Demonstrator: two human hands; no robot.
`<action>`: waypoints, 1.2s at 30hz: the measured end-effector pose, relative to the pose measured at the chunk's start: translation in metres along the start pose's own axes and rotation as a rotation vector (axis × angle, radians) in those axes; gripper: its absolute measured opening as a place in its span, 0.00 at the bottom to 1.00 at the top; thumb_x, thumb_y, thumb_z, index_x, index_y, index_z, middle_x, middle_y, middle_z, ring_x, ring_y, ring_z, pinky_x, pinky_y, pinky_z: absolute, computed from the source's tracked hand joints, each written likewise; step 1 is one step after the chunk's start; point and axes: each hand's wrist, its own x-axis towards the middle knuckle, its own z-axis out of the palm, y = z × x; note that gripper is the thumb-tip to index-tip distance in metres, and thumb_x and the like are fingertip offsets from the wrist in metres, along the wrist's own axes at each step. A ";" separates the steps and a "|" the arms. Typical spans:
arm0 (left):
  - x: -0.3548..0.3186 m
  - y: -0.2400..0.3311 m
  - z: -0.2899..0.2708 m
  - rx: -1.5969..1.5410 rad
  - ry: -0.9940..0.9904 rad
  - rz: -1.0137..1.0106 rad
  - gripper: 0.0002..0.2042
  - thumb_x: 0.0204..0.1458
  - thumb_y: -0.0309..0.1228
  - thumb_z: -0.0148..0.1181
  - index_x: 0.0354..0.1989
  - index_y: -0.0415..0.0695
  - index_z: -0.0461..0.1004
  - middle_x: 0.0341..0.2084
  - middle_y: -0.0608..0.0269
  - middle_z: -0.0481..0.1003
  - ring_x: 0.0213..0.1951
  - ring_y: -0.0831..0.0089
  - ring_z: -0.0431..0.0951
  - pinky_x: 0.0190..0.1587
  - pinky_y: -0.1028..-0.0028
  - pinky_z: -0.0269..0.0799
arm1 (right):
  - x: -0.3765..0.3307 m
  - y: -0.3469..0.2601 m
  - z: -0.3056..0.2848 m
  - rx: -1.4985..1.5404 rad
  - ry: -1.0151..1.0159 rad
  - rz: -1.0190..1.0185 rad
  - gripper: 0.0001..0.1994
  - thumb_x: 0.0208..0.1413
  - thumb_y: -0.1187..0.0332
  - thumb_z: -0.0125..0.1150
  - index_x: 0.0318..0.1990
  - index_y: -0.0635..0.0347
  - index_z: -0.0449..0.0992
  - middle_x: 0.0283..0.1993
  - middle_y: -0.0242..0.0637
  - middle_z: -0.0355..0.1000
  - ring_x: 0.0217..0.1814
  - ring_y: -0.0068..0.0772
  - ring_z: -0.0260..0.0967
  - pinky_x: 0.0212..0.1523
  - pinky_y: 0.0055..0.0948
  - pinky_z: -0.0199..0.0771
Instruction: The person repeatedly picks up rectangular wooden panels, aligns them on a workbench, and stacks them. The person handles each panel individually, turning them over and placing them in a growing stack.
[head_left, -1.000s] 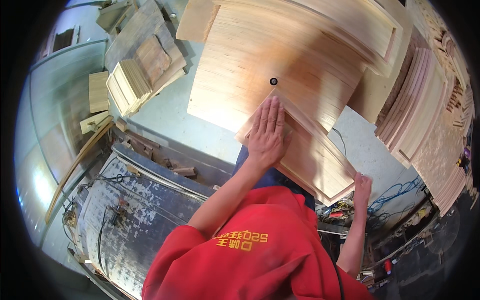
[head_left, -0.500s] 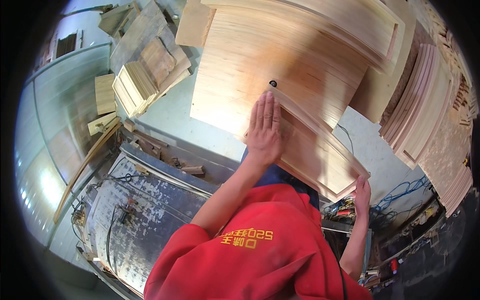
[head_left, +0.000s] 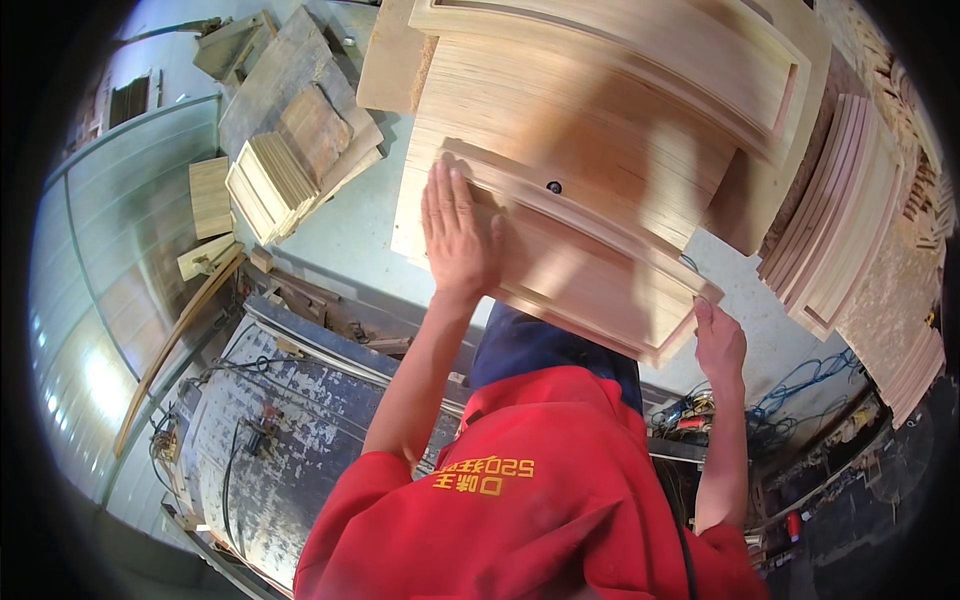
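A framed wooden door panel (head_left: 590, 262) with a recessed middle lies slanted across the near edge of a wide wooden board (head_left: 610, 130). My left hand (head_left: 458, 232) rests flat on the panel's left end, fingers stretched forward and thumb apart. At the opposite corner, my right hand (head_left: 720, 343) is closed on the panel's right end, its thumb on top and its other fingers partly hidden. A small dark round fitting (head_left: 554, 187) shows on the board just beyond the panel's far edge. Another framed panel (head_left: 640, 50) lies at the far side of the board.
To the right stands a stack of framed panels (head_left: 830, 215). A smaller stack of panels (head_left: 272, 190) sits on boards at the far left. Below it is a worn dark machine table (head_left: 300, 450). Blue cables (head_left: 800, 385) trail on the floor at right.
The panel has shifted left and turned to lie more crosswise. My left hand moved left with its end, and my right hand moved slightly forward with the other end.
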 end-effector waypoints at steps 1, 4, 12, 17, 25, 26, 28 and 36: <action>0.002 -0.008 -0.003 0.001 0.018 0.007 0.45 0.61 0.40 0.64 0.81 0.29 0.48 0.81 0.33 0.49 0.82 0.40 0.47 0.83 0.48 0.41 | 0.002 -0.016 -0.002 -0.020 0.012 -0.022 0.36 0.76 0.37 0.43 0.40 0.65 0.83 0.31 0.59 0.78 0.36 0.65 0.78 0.42 0.55 0.76; 0.008 -0.032 -0.010 0.020 0.056 0.013 0.41 0.66 0.40 0.57 0.80 0.27 0.49 0.79 0.30 0.51 0.81 0.36 0.50 0.82 0.46 0.44 | 0.010 -0.061 -0.011 -0.095 0.002 -0.039 0.36 0.76 0.39 0.43 0.38 0.66 0.84 0.34 0.64 0.79 0.42 0.73 0.78 0.46 0.60 0.76; 0.012 -0.092 -0.025 -0.008 0.183 0.009 0.37 0.70 0.41 0.54 0.80 0.29 0.53 0.78 0.29 0.55 0.79 0.34 0.54 0.81 0.46 0.47 | 0.028 -0.128 -0.002 -0.199 -0.021 -0.089 0.36 0.75 0.40 0.47 0.33 0.66 0.85 0.33 0.62 0.81 0.41 0.69 0.81 0.45 0.60 0.79; -0.028 -0.140 -0.013 0.167 0.407 -0.386 0.46 0.70 0.55 0.56 0.82 0.30 0.46 0.80 0.29 0.50 0.82 0.39 0.47 0.81 0.46 0.45 | 0.030 -0.174 -0.004 -0.217 -0.024 -0.128 0.35 0.75 0.41 0.48 0.33 0.67 0.86 0.34 0.62 0.82 0.41 0.67 0.83 0.45 0.58 0.81; -0.107 -0.106 0.009 -1.104 0.608 -1.298 0.34 0.62 0.53 0.73 0.60 0.34 0.70 0.48 0.56 0.77 0.46 0.64 0.81 0.44 0.61 0.81 | 0.039 -0.242 0.008 -0.252 -0.158 -0.207 0.36 0.76 0.41 0.46 0.35 0.65 0.88 0.37 0.59 0.84 0.46 0.63 0.84 0.51 0.55 0.81; -0.109 -0.099 0.011 -1.160 0.596 -1.285 0.33 0.62 0.53 0.72 0.59 0.35 0.71 0.47 0.56 0.77 0.46 0.65 0.81 0.44 0.61 0.81 | 0.040 -0.248 0.012 -0.248 -0.155 -0.226 0.36 0.75 0.41 0.46 0.35 0.65 0.88 0.37 0.60 0.83 0.45 0.64 0.83 0.51 0.56 0.80; -0.111 -0.089 0.010 -1.274 0.571 -1.258 0.30 0.64 0.52 0.70 0.59 0.36 0.72 0.47 0.57 0.78 0.46 0.66 0.81 0.44 0.63 0.81 | 0.040 -0.256 0.017 -0.235 -0.153 -0.250 0.36 0.75 0.40 0.46 0.35 0.65 0.88 0.36 0.60 0.83 0.44 0.65 0.83 0.51 0.58 0.80; -0.133 -0.105 0.004 -1.439 0.630 -1.206 0.28 0.69 0.49 0.65 0.65 0.37 0.71 0.46 0.59 0.78 0.46 0.64 0.81 0.46 0.61 0.81 | 0.030 -0.280 0.038 -0.259 -0.065 -0.376 0.35 0.74 0.40 0.49 0.31 0.64 0.87 0.34 0.55 0.84 0.41 0.58 0.85 0.44 0.53 0.82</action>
